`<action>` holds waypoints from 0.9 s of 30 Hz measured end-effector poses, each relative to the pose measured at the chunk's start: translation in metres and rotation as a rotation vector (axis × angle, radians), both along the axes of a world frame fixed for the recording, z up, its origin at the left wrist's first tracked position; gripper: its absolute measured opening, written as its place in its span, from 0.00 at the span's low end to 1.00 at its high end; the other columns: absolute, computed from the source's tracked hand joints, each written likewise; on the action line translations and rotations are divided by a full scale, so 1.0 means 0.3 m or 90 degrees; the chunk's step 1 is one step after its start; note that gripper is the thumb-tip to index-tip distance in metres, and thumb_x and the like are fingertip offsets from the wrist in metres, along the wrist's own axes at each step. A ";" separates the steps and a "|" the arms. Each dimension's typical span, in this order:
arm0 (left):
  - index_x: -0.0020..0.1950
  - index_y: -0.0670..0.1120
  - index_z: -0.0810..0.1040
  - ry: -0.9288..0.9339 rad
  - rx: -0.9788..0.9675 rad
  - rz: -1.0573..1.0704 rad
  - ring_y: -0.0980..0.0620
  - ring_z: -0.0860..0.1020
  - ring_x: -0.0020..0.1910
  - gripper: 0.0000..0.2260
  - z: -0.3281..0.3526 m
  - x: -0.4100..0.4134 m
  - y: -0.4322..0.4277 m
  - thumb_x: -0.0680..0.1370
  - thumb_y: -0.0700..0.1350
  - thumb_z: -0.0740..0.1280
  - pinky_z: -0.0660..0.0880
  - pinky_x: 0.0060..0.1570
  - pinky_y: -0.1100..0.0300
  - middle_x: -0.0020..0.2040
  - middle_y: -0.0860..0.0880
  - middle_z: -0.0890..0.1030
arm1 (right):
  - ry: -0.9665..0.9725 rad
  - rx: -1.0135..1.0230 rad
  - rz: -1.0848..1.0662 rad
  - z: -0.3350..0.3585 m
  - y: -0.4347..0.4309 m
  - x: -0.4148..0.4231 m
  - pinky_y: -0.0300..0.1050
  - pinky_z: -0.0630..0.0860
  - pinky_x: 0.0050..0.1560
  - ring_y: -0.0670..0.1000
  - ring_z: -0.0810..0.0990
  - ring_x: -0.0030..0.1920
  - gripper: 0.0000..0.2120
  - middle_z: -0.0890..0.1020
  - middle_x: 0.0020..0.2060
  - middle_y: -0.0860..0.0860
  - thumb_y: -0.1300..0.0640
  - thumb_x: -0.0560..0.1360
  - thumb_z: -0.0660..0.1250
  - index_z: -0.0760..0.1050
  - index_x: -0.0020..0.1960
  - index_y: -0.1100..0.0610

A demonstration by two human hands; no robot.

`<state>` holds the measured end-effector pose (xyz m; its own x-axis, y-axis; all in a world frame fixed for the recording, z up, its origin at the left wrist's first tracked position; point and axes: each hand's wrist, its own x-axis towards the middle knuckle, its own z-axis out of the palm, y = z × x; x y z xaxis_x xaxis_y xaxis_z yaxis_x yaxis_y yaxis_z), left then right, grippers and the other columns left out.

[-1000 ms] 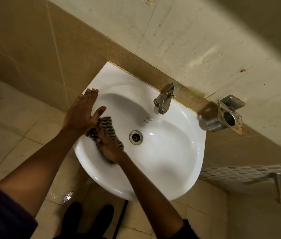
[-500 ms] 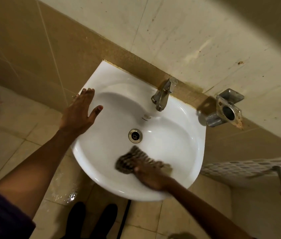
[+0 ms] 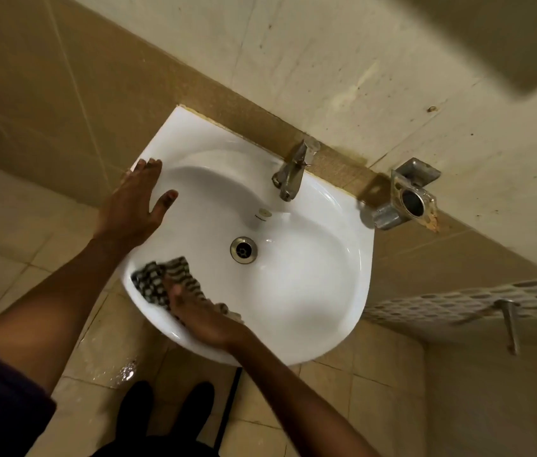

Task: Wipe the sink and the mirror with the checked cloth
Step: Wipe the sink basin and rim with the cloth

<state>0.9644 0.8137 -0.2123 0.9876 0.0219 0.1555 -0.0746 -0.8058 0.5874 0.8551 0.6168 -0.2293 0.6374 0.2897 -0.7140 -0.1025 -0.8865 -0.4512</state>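
A white wall-hung sink (image 3: 319,291) fills the middle of the head view, with a metal drain (image 3: 243,250) at its centre. My right hand (image 3: 204,319) presses the black-and-white checked cloth (image 3: 161,280) flat against the near-left inner wall of the basin. My left hand (image 3: 135,206) lies flat, fingers spread, on the sink's left rim and holds nothing. A dark blurred edge at the top right may be the mirror's underside; I cannot tell.
A chrome tap (image 3: 293,169) stands at the sink's back edge. A rusty metal holder (image 3: 409,196) juts from the wall to the right. A bracket (image 3: 509,324) hangs under a tiled ledge at far right. Wet floor tiles and my dark shoes (image 3: 164,413) lie below.
My right hand swept the cloth from the basin's near-right side back to the near-left side. The left hand stayed on the rim.
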 end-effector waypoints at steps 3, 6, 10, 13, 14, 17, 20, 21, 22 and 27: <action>0.75 0.42 0.59 0.008 -0.003 0.004 0.46 0.57 0.76 0.31 -0.002 -0.005 -0.010 0.77 0.58 0.52 0.54 0.72 0.50 0.75 0.42 0.63 | -0.030 0.133 0.150 0.153 -0.221 -0.064 0.13 0.37 0.59 0.34 0.50 0.69 0.22 0.57 0.72 0.43 0.48 0.83 0.43 0.54 0.76 0.51; 0.75 0.43 0.59 0.005 0.007 0.007 0.46 0.58 0.75 0.30 -0.002 -0.005 -0.007 0.77 0.59 0.52 0.57 0.72 0.48 0.74 0.42 0.64 | -0.047 -0.188 0.210 0.149 -0.523 0.030 0.55 0.31 0.74 0.48 0.46 0.77 0.23 0.52 0.77 0.45 0.44 0.82 0.41 0.52 0.76 0.45; 0.74 0.43 0.61 0.000 -0.006 0.018 0.45 0.59 0.75 0.29 0.012 -0.010 -0.012 0.77 0.58 0.53 0.58 0.71 0.46 0.74 0.42 0.65 | -0.117 -0.417 0.216 0.098 -0.631 0.178 0.69 0.30 0.68 0.53 0.40 0.77 0.23 0.46 0.78 0.44 0.40 0.81 0.41 0.46 0.75 0.38; 0.74 0.42 0.61 -0.003 -0.012 0.024 0.44 0.60 0.74 0.29 0.021 -0.017 -0.013 0.77 0.57 0.54 0.58 0.71 0.46 0.74 0.41 0.66 | -0.084 -0.370 0.196 0.040 -0.545 0.113 0.73 0.35 0.69 0.55 0.40 0.77 0.23 0.44 0.78 0.46 0.42 0.81 0.40 0.43 0.76 0.41; 0.74 0.42 0.61 -0.001 -0.010 0.021 0.44 0.61 0.74 0.29 0.022 -0.018 -0.015 0.77 0.56 0.54 0.58 0.71 0.47 0.74 0.41 0.66 | -0.047 -0.321 0.211 0.040 -0.497 0.068 0.72 0.37 0.70 0.54 0.41 0.77 0.23 0.45 0.78 0.46 0.42 0.82 0.40 0.44 0.76 0.42; 0.74 0.40 0.61 -0.002 -0.012 0.008 0.43 0.61 0.74 0.29 0.025 -0.013 -0.015 0.77 0.56 0.54 0.57 0.72 0.48 0.73 0.40 0.66 | -0.005 -0.021 0.107 0.105 -0.300 -0.059 0.46 0.47 0.72 0.44 0.54 0.74 0.22 0.58 0.76 0.46 0.42 0.82 0.47 0.56 0.75 0.43; 0.74 0.40 0.61 -0.001 -0.017 0.002 0.42 0.61 0.74 0.30 0.023 -0.015 -0.012 0.77 0.57 0.53 0.56 0.72 0.47 0.73 0.39 0.66 | -0.154 0.077 0.119 0.161 -0.159 -0.171 0.49 0.58 0.64 0.43 0.62 0.70 0.23 0.65 0.73 0.44 0.44 0.79 0.55 0.56 0.73 0.39; 0.74 0.39 0.61 0.000 -0.017 0.002 0.42 0.61 0.74 0.30 0.021 -0.015 -0.011 0.77 0.57 0.53 0.56 0.73 0.47 0.73 0.39 0.66 | -0.217 0.082 0.145 0.166 -0.162 -0.192 0.51 0.60 0.62 0.45 0.63 0.71 0.24 0.64 0.73 0.42 0.47 0.78 0.57 0.56 0.73 0.37; 0.74 0.39 0.61 0.001 -0.019 0.002 0.42 0.61 0.74 0.30 0.021 -0.015 -0.010 0.77 0.57 0.53 0.56 0.73 0.47 0.73 0.39 0.66 | -0.276 0.091 0.187 0.171 -0.191 -0.202 0.52 0.63 0.60 0.47 0.65 0.71 0.25 0.64 0.73 0.41 0.49 0.78 0.58 0.57 0.72 0.36; 0.73 0.39 0.61 0.009 -0.005 -0.006 0.41 0.61 0.74 0.29 0.012 -0.010 -0.007 0.78 0.56 0.53 0.57 0.72 0.45 0.73 0.38 0.65 | -0.340 0.083 0.406 0.197 -0.513 -0.183 0.52 0.67 0.59 0.45 0.66 0.70 0.25 0.65 0.72 0.38 0.63 0.73 0.65 0.73 0.63 0.38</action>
<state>0.9615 0.8115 -0.2088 0.9900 0.0140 0.1407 -0.0733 -0.8002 0.5953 0.8004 0.4630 -0.1703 0.5665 0.7679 -0.2991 0.6568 -0.6399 -0.3990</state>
